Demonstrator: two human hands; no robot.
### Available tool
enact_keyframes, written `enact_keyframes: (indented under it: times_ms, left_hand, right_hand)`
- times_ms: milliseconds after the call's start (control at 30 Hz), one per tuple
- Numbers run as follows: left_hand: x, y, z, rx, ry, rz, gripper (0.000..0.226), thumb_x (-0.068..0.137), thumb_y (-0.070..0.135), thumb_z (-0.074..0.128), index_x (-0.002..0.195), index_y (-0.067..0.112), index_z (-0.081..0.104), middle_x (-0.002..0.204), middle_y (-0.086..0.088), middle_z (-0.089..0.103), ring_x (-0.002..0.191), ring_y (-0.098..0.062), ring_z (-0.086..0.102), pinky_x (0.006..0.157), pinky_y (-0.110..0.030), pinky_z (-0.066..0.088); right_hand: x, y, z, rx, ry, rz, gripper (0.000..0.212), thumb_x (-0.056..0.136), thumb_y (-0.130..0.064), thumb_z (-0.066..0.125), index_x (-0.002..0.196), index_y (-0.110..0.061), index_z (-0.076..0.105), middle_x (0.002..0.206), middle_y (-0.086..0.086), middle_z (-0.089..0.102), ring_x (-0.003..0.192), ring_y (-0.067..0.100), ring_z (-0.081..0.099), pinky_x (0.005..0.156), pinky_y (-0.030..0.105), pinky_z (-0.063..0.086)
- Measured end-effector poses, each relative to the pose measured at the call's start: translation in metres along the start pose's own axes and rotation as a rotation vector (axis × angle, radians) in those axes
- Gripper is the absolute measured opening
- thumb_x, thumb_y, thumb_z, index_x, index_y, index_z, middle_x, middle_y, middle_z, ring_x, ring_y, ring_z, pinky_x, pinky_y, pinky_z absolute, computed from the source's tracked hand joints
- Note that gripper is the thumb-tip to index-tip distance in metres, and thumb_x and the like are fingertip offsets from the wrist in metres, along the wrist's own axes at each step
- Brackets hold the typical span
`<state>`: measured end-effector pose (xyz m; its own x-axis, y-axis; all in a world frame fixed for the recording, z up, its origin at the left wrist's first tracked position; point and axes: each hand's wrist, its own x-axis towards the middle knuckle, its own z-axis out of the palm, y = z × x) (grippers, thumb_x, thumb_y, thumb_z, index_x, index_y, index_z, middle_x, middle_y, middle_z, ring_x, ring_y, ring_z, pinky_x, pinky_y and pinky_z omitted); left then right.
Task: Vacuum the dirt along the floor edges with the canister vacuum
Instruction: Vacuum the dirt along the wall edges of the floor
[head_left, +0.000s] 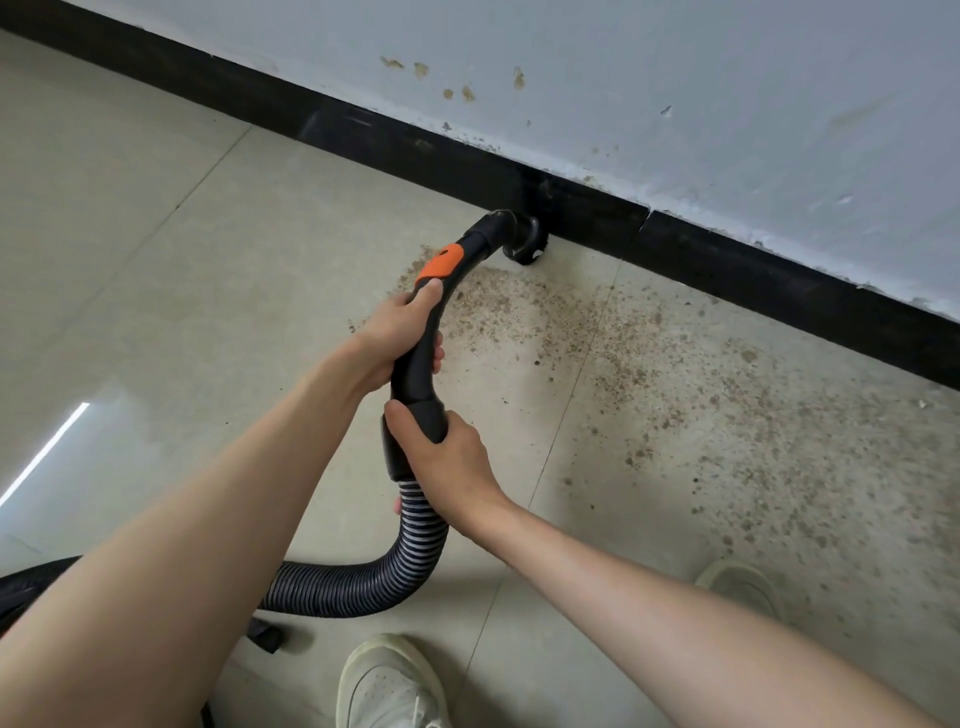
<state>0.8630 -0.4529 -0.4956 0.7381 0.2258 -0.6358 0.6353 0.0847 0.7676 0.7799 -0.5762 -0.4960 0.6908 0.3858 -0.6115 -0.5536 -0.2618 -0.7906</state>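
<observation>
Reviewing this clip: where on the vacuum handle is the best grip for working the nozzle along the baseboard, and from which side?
Probably as shown: the handle's curved black section, taken from the near side. The left hand wraps it just below the orange slider, steering the nozzle at the baseboard. The right hand grips the rigid cuff above the ribbed hose, which would flex.

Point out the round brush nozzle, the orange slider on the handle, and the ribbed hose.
Black round brush nozzle (525, 243), head view: its collar.
Orange slider (440, 264), head view: its middle.
Black ribbed hose (423, 535), head view: the bend below the handle.
</observation>
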Motion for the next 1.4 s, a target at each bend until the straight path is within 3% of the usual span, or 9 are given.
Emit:
enact_keyframes:
  times_ms: [67, 133, 300, 533, 733, 867, 933, 1100, 1400]
  left_hand:
    - [0.002, 0.004, -0.012, -0.022, 0.038, -0.005, 0.041, 0.098, 0.042, 0.043, 0.118, 0.007, 0.043, 0.066, -0.009, 0.053, 0.041, -0.015, 0.053, 0.044, -0.025, 0.05]
    - [0.005, 0.006, -0.027, -0.066, 0.092, -0.021, 0.042, 0.097, 0.043, 0.044, 0.116, 0.005, 0.044, 0.065, -0.009, 0.053, 0.043, -0.017, 0.053, 0.045, -0.027, 0.05]
    - [0.008, 0.001, -0.067, -0.191, 0.194, -0.075, 0.041, 0.096, 0.044, 0.044, 0.111, 0.006, 0.041, 0.059, -0.008, 0.052, 0.041, -0.017, 0.051, 0.043, -0.025, 0.048]
    - [-0.009, -0.019, -0.08, -0.218, 0.222, -0.103, 0.037, 0.095, 0.044, 0.044, 0.102, 0.008, 0.041, 0.047, -0.004, 0.052, 0.037, -0.016, 0.049, 0.041, -0.025, 0.047]
    - [-0.029, -0.039, -0.066, -0.192, 0.215, -0.089, 0.036, 0.096, 0.044, 0.045, 0.1, 0.009, 0.045, 0.052, -0.006, 0.053, 0.039, -0.017, 0.051, 0.042, -0.026, 0.048]
    - [-0.031, -0.031, -0.051, -0.133, 0.18, -0.072, 0.038, 0.097, 0.044, 0.044, 0.11, 0.008, 0.043, 0.063, -0.009, 0.052, 0.04, -0.017, 0.052, 0.043, -0.027, 0.048]
    - [-0.03, -0.025, -0.037, -0.077, 0.155, -0.047, 0.036, 0.098, 0.042, 0.043, 0.111, 0.008, 0.043, 0.066, -0.011, 0.052, 0.041, -0.017, 0.052, 0.043, -0.027, 0.048]
    - [-0.027, -0.017, 0.004, 0.075, 0.079, 0.017, 0.03, 0.099, 0.039, 0.041, 0.101, 0.009, 0.044, 0.067, -0.01, 0.051, 0.044, -0.018, 0.053, 0.042, -0.026, 0.048]
    - [-0.026, -0.012, 0.012, 0.14, 0.059, 0.041, 0.028, 0.099, 0.039, 0.042, 0.101, 0.011, 0.044, 0.067, -0.008, 0.051, 0.042, -0.016, 0.053, 0.041, -0.024, 0.048]
  right_hand:
    - [0.008, -0.008, 0.004, -0.058, -0.023, -0.004, 0.036, 0.086, -0.053, 0.063, 0.086, -0.019, 0.052, 0.086, 0.007, 0.064, 0.078, 0.036, 0.07, 0.075, 0.046, 0.06]
    - [0.015, -0.017, 0.009, -0.126, -0.067, -0.002, 0.036, 0.085, -0.055, 0.062, 0.083, -0.02, 0.052, 0.088, 0.007, 0.065, 0.083, 0.038, 0.069, 0.08, 0.05, 0.059]
    - [0.03, -0.035, 0.025, -0.212, -0.201, 0.032, 0.05, 0.082, -0.06, 0.063, 0.09, -0.011, 0.055, 0.08, 0.008, 0.065, 0.046, 0.024, 0.065, 0.044, 0.025, 0.05]
    - [0.015, -0.021, 0.038, -0.224, -0.255, 0.053, 0.051, 0.078, -0.062, 0.063, 0.087, -0.013, 0.055, 0.077, 0.006, 0.066, 0.043, 0.021, 0.065, 0.045, 0.025, 0.05]
    - [-0.009, 0.004, 0.037, -0.243, -0.209, 0.058, 0.045, 0.077, -0.064, 0.062, 0.083, -0.021, 0.049, 0.082, 0.001, 0.062, 0.073, 0.029, 0.069, 0.074, 0.045, 0.061]
    - [-0.014, 0.004, 0.03, -0.156, -0.167, 0.076, 0.042, 0.078, -0.06, 0.065, 0.083, -0.02, 0.052, 0.083, 0.003, 0.062, 0.081, 0.036, 0.07, 0.08, 0.052, 0.058]
    - [-0.015, 0.005, 0.023, -0.096, -0.143, 0.092, 0.038, 0.081, -0.055, 0.066, 0.082, -0.019, 0.054, 0.08, 0.003, 0.062, 0.076, 0.037, 0.069, 0.077, 0.051, 0.059]
    - [-0.022, 0.015, 0.002, 0.081, -0.113, 0.109, 0.032, 0.088, -0.044, 0.064, 0.087, -0.014, 0.053, 0.073, 0.005, 0.061, 0.047, 0.026, 0.063, 0.045, 0.026, 0.049]
    - [-0.02, 0.019, 0.001, 0.135, -0.109, 0.068, 0.03, 0.09, -0.041, 0.063, 0.091, -0.013, 0.053, 0.072, 0.005, 0.061, 0.044, 0.026, 0.063, 0.043, 0.025, 0.049]
